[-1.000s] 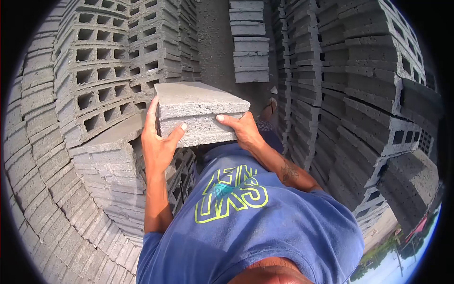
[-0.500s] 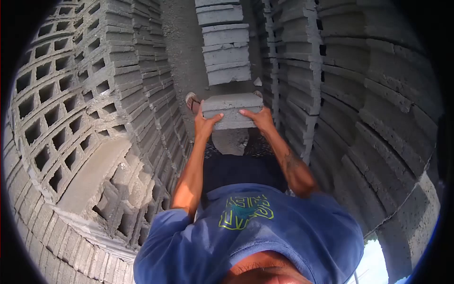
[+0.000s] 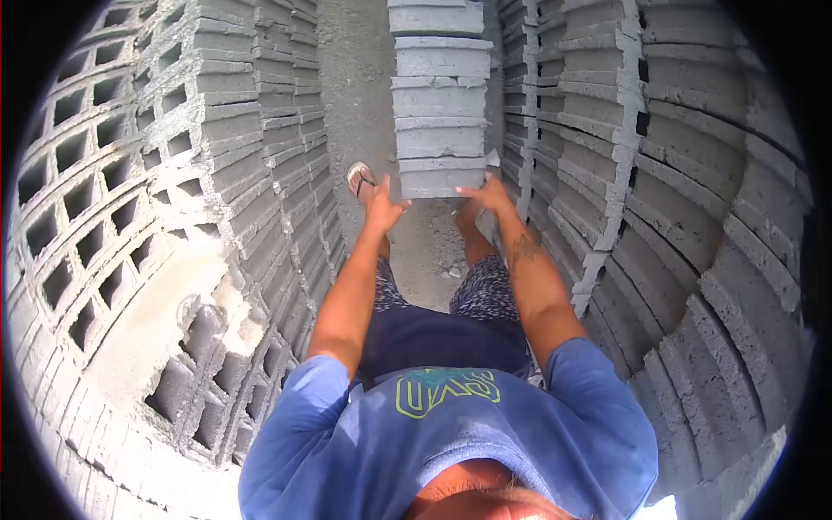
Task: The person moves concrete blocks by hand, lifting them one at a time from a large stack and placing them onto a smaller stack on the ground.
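Observation:
A grey concrete block (image 3: 440, 179) lies at the near end of a row of similar blocks on the ground, lined up against the one behind it. Just left of its near corner is my left hand (image 3: 381, 211), thumb and fingers apart, with a small gap to the block. My right hand (image 3: 490, 198) is at the opposite corner, its thumb against the near face and its fingers spread beside the end. Neither hand bears the block's weight. The far side of the block is hidden.
Tall stacks of hollow blocks (image 3: 87, 199) rise on my left, and another block wall (image 3: 581, 113) closes in on the right. Between them runs a narrow dirt strip (image 3: 347, 87). A sandalled foot (image 3: 360, 178) and small rubble (image 3: 449, 264) are near the row's end.
The block moved forward from between my hands onto the near end of the row. My hands have loosened, and the left has come away from the block.

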Demonstrator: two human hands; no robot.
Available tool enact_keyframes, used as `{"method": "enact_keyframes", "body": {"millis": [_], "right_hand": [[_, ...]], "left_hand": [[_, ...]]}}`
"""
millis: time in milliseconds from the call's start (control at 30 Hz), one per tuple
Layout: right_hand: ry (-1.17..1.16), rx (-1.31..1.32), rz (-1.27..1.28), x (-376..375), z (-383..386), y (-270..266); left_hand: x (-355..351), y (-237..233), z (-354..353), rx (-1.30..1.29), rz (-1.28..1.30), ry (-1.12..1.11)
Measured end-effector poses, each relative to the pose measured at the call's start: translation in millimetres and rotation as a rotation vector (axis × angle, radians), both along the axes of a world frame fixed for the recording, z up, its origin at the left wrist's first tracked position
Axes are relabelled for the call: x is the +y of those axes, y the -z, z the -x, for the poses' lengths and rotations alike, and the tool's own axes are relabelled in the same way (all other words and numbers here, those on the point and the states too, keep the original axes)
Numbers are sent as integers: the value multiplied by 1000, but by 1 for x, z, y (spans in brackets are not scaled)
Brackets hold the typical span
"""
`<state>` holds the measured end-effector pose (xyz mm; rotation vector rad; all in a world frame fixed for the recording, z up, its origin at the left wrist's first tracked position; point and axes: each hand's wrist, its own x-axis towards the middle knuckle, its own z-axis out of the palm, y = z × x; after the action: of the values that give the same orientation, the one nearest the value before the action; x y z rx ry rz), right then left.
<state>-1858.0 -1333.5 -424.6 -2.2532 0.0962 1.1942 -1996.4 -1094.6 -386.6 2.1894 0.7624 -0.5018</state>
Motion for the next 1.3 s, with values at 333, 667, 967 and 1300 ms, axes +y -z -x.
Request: {"method": "enact_keyframes", "body": {"millis": [333, 667, 967, 1300], "right_hand": [[-262, 155, -658, 158, 86, -293], [-291, 309, -899, 364, 218, -501], [119, 518, -916, 332, 224, -456], [511, 610, -1071, 198, 181, -427]], "left_hand": [[43, -444, 105, -520, -80, -475], [185, -613, 237, -710, -705, -832], [284, -557, 249, -377, -503, -608], [135, -533, 131, -399, -107, -312]]}}
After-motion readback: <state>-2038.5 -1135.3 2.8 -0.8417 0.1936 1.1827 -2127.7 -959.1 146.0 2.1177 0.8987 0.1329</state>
